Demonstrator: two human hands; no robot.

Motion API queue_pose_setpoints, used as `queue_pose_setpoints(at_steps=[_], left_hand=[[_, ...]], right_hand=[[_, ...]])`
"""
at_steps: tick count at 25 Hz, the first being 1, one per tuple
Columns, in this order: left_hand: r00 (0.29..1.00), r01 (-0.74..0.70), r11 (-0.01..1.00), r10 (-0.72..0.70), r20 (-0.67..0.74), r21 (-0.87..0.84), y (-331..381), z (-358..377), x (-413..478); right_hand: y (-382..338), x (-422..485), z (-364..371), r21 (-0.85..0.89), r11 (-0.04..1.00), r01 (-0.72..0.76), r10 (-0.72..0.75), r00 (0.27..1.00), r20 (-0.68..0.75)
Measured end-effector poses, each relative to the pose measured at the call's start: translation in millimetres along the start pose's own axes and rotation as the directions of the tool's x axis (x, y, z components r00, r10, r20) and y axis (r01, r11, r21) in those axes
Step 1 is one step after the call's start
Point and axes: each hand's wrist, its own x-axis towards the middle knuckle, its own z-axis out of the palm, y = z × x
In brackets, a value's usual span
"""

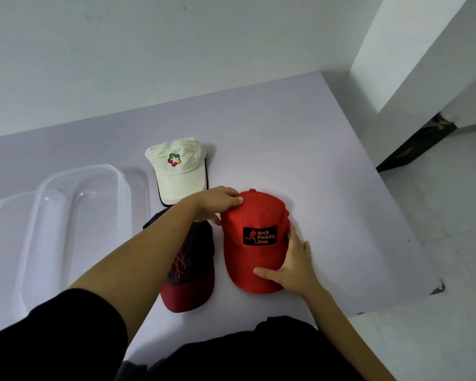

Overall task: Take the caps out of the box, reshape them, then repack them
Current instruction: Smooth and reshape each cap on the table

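A red cap with a black "Back Packing Gear" patch lies on the lilac table, brim toward me. My left hand grips the cap's upper left crown. At its right side and brim, my right hand holds it with the thumb on the brim. A dark cap with a maroon brim lies just left of the red one, partly under my left forearm. A cream cap with a coloured logo sits farther back. The clear plastic box stands at the left.
The clear lid lies beside the box at the far left. The table ends at the right, where a pale floor and a dark door base show. A white wall runs along the back.
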Motion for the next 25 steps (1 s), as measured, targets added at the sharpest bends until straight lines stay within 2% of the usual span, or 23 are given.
queue_pose_setpoints(at_steps=[4, 6, 8, 10, 13, 15, 17, 18, 19, 21, 23, 25], left_hand=[[0.972, -0.145, 0.985, 0.16, -0.17, 0.097, 1.9, -6.8, -7.9], [0.926, -0.23, 0.969, 0.247, -0.286, 0.091, -0.2, -21.2, -20.5], [0.869, -0.29, 0.957, 0.274, -0.413, 0.024, -9.7, -42.5, -38.2], [0.835, -0.284, 0.959, 0.241, -0.495, -0.013, -28.6, -65.6, -59.9], [0.831, -0.118, 0.99, 0.14, -0.539, 0.076, -69.0, -93.5, -88.6], [0.877, -0.009, 0.994, 0.058, -0.476, 0.105, -93.8, -99.3, -101.2], [0.926, 0.051, 0.998, -0.031, -0.375, 0.043, -112.7, -94.2, -105.5], [0.942, 0.07, 0.998, -0.068, -0.327, -0.004, -118.7, -88.5, -104.7], [0.952, 0.082, 0.995, -0.093, -0.292, -0.051, -122.7, -81.6, -102.9], [0.952, 0.1, 0.991, -0.122, -0.281, -0.093, -130.2, -68.5, -98.1], [0.935, 0.123, 0.992, -0.107, -0.338, 0.024, -136.3, -58.0, -89.9], [0.914, 0.141, 0.984, -0.086, -0.397, 0.109, -137.7, -51.1, -84.4]], right_hand=[[-0.9, 1.1, -7.8, 0.027, 0.999, -0.024, 0.026, 0.995, -0.1], [-2.6, -1.1, -12.6, 0.038, 0.999, -0.001, 0.007, 0.989, -0.145], [-9.4, -5.1, -13.6, 0.075, 0.996, 0.05, -0.032, 0.974, -0.226], [-23.5, -7.4, -12.3, 0.144, 0.982, 0.125, -0.075, 0.947, -0.312], [-56.1, -8.0, 0.9, 0.13, 0.948, 0.292, -0.228, 0.901, -0.368], [-85.6, -7.9, 17.5, 0.095, 0.915, 0.391, -0.36, 0.901, -0.24], [-115.4, -5.9, 34.8, 0.162, 0.913, 0.375, -0.389, 0.919, 0.064], [-126.7, -0.2, 41.9, 0.204, 0.932, 0.299, -0.337, 0.922, 0.19], [-133.6, 10.3, 48.8, 0.211, 0.957, 0.199, -0.25, 0.935, 0.25], [-146.5, 33.0, 55.2, 0.129, 0.992, 0.007, -0.04, 0.966, 0.256], [-148.5, 48.9, 57.7, 0.122, 0.982, -0.14, 0.098, 0.949, 0.301], [-149.5, 52.4, 58.7, 0.154, 0.962, -0.227, 0.15, 0.904, 0.399]])
